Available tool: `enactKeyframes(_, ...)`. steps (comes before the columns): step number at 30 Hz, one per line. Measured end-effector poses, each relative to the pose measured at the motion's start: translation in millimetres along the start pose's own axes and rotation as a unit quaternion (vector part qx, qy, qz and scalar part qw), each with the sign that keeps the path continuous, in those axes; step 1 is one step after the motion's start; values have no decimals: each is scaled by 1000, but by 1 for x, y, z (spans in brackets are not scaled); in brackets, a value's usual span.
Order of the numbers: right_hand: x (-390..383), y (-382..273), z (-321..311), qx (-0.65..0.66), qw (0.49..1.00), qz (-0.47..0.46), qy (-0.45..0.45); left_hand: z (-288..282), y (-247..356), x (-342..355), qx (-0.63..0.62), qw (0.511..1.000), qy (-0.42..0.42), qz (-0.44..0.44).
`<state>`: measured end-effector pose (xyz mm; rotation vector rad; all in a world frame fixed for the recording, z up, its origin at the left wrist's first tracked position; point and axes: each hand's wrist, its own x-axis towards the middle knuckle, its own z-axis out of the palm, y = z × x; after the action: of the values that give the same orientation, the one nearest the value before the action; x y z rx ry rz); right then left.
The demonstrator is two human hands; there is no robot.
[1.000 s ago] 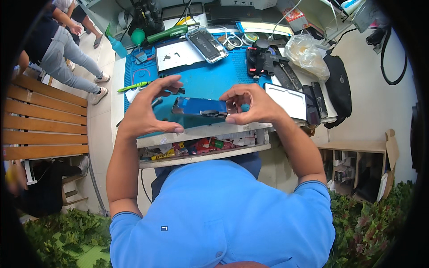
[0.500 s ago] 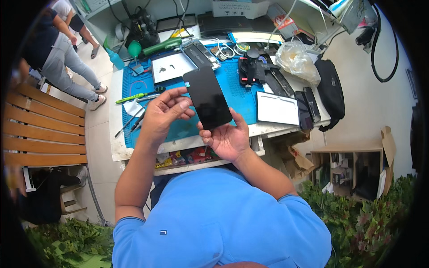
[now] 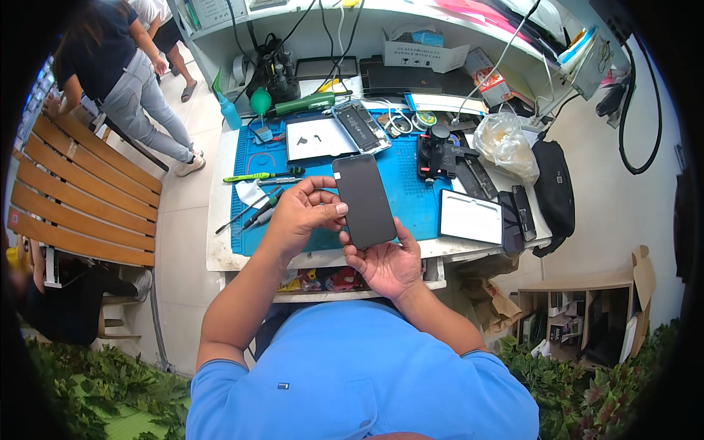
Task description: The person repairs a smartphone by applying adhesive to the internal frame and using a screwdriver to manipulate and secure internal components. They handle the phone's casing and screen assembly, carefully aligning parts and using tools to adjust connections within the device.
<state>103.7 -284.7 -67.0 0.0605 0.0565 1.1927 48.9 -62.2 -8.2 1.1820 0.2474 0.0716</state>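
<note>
A black phone screen (image 3: pixel 365 202) with a small pale tab at its upper left corner is held over the near part of the blue mat (image 3: pixel 400 176). My right hand (image 3: pixel 389 265) grips its lower end between thumb and fingers, palm up. At its left edge, my left hand (image 3: pixel 308 213) is closed on it, the thumb on the edge and the fingers bent behind. Past the screen lies an opened phone (image 3: pixel 359 126) with its insides showing, next to a white tray (image 3: pixel 317 139) bearing small dark parts.
Screwdrivers (image 3: pixel 260 213) and a green-handled tool (image 3: pixel 253 177) lie left. Right are a black clamp (image 3: pixel 438 154), a white-faced panel (image 3: pixel 471 217), a plastic bag (image 3: pixel 506 147) and a black pouch (image 3: pixel 554 194). Below the table edge, a drawer (image 3: pixel 337 295) stands partly out. Someone stands beyond a wooden bench (image 3: pixel 88 198).
The view has shifted, so the bench sits lower and more of the shelf shows. My left fingers have moved from near the tabbed corner to lower on the screen's left edge.
</note>
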Motion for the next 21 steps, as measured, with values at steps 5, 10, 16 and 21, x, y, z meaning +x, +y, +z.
enactKeyframes(5,-1,1,0,1,1000,-12,3,1,-5,-3,-24,1000,2,-7)
enactKeyframes(10,-8,-10,-2,-170,984,-44,20,-7,-2,-6,43,999,-3,10)
enactKeyframes(16,-23,-70,49,-679,727,-79,59,-69,49,-2,172,953,146,201)
enactKeyframes(21,-3,-90,82,-929,347,-111,-69,-77,60,11,418,887,55,187)
